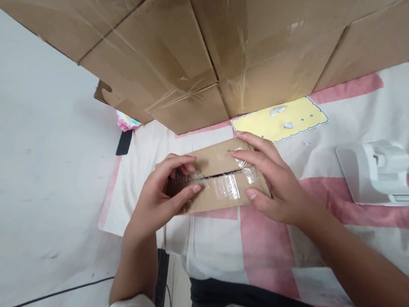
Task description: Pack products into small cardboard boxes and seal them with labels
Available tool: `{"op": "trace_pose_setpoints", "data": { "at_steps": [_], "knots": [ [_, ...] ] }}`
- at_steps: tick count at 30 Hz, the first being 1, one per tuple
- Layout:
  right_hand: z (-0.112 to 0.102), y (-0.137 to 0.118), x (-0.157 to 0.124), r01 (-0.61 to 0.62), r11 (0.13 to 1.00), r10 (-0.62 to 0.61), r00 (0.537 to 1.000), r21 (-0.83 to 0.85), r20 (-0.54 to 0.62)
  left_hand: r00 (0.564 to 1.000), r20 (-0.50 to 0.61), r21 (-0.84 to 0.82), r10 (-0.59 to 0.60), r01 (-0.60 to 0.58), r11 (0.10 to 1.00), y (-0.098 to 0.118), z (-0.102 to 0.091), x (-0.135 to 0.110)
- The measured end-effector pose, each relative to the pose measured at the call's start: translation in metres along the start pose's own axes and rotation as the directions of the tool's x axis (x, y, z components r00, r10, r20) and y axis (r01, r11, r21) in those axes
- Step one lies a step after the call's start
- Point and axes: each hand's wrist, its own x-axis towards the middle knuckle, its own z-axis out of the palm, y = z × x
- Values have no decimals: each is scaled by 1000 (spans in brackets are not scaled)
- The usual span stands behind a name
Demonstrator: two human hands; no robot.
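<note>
A small cardboard box (215, 156) lies in front of me on the cloth, slightly tilted in view. Clear tape (231, 186) crosses the dark seam between its two top flaps. My left hand (162, 193) grips the box's left end, with the thumb on the near flap and the fingers curled over the far side. At the other end, my right hand (276, 182) holds the box, its fingers on the far flap and far edge and its thumb on the near side. Parts of both ends are hidden under my hands.
Large taped cardboard boxes (156, 57) stand behind. A yellow sheet (258, 125) with white scraps lies at their foot. To the right sits a white tape dispenser (383, 173). Pink-and-white cloth (213, 243) covers the table, and a black cable (63, 293) runs at lower left.
</note>
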Motion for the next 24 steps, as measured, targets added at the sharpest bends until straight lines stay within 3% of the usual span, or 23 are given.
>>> {"op": "trace_pose_setpoints", "data": {
  "at_steps": [7,16,24],
  "knots": [
    [0,0,0,20,1000,-20,1000,5,-11,997,-65,-218,29,-42,975,-7,-2,-1],
    [0,1,0,4,1000,-4,1000,4,-10,997,-64,-229,53,-66,971,-8,-5,0],
    [-1,0,1,24,1000,-24,1000,5,-4,998,-10,-187,-60,57,981,-5,-4,-4]
  ]
}}
